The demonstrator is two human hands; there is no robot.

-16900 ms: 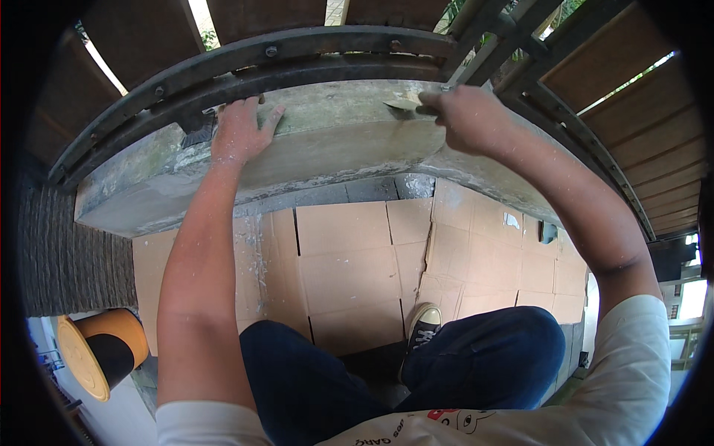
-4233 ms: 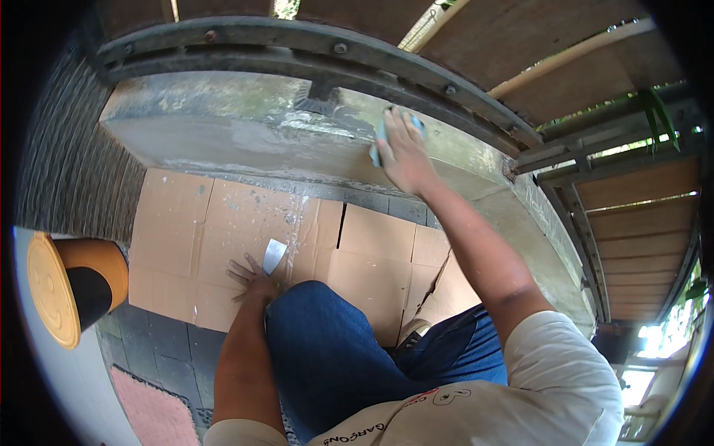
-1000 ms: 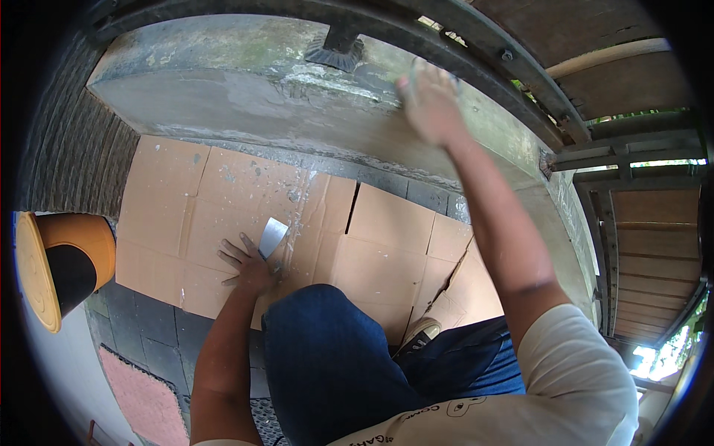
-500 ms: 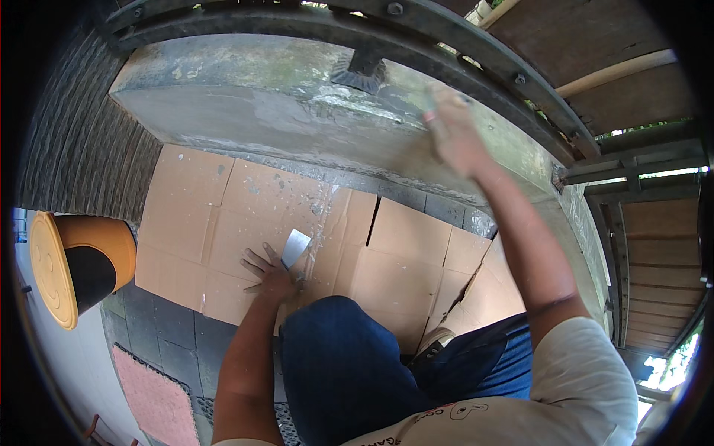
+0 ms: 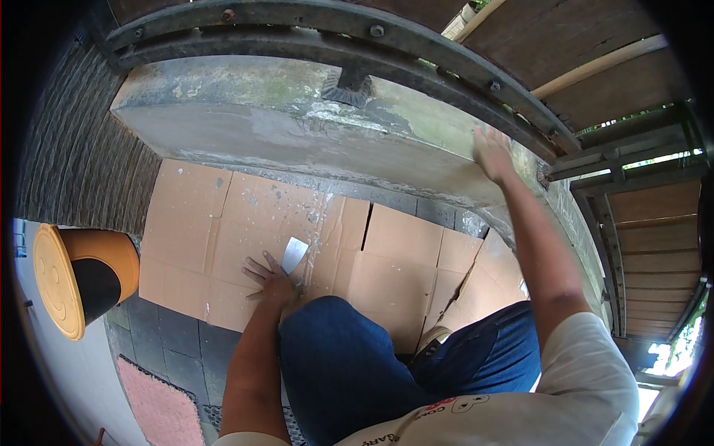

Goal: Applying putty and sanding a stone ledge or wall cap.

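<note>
My left hand [image 5: 272, 283] is spread on the flattened cardboard [image 5: 182, 245], fingers apart. Beside its thumb is a scraper with a wide metal blade [image 5: 295, 254]; the handle is mostly hidden by the hand, so whether the palm presses on it is unclear. Far to the right, my right hand [image 5: 494, 154] reaches to the top of a low concrete wall [image 5: 253, 134], fingers stretched out and no object visible in it. The wall's top is stained greenish, with pale, flaking patches. Grey flakes and crumbs are scattered over the cardboard below.
Dark metal rails [image 5: 297, 56] run above the wall on a bracket [image 5: 347, 88]. A yellow and black bin [image 5: 100, 271] stands at the left by ridged cladding [image 5: 74, 149]. A pink mat [image 5: 160, 405] lies on grey paving [image 5: 178, 353]. My bent knees are close to the cardboard.
My right hand has moved rightward along the wall's top and is less blurred. My left hand stays beside the scraper on the cardboard. The whole view has shifted slightly.
</note>
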